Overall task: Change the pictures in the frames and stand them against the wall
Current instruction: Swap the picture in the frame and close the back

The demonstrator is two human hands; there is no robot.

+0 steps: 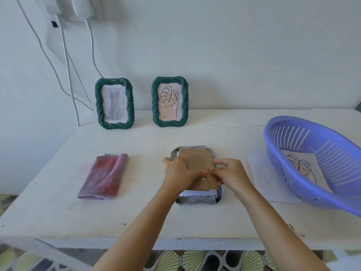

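Observation:
A third frame (197, 199) lies face down in the middle of the white table (148, 141), its brown cardboard backing (196, 157) tilted and partly lifted off it. White paper shows under the backing's near edge. My left hand (180, 172) presses on the backing's left side. My right hand (231, 175) pinches its right part, fingertips meeting the left thumb. Two green rope-edged frames stand against the wall: one with a grey cat picture (114, 103), one with a leaf line drawing (170, 101).
A purple slotted basket (304, 165) sits tilted at the right, over a leaf drawing sheet (298, 163) and a white sheet (267, 182). A folded reddish-purple cloth (104, 176) lies at the left. White cables (66, 65) hang down the wall at the back left.

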